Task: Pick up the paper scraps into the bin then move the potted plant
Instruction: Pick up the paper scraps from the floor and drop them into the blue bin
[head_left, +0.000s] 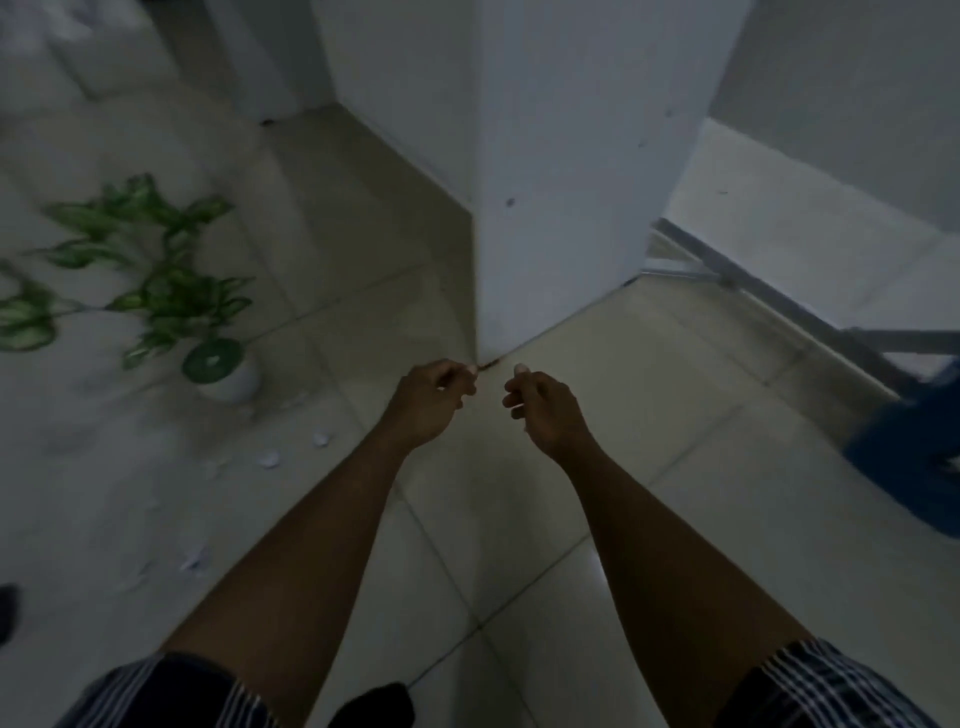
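Observation:
A potted plant (156, 291) with green-and-white leaves stands in a white pot (234, 376) on the tiled floor at the left. Small white paper scraps (270, 460) lie scattered on the floor in front of the pot, one more paper scrap (195, 558) nearer to me. My left hand (428, 402) and my right hand (540, 410) are stretched out side by side over the floor, right of the scraps. Both have loosely curled fingers and hold nothing that I can see. A blue bin (909, 457) shows partly at the right edge.
A white square pillar (561, 182) rises straight ahead of my hands. A metal door track (779, 301) runs diagonally at the right, toward the bin. A dark shoe tip (376, 706) is at the bottom, another dark object (8, 608) at the left edge.

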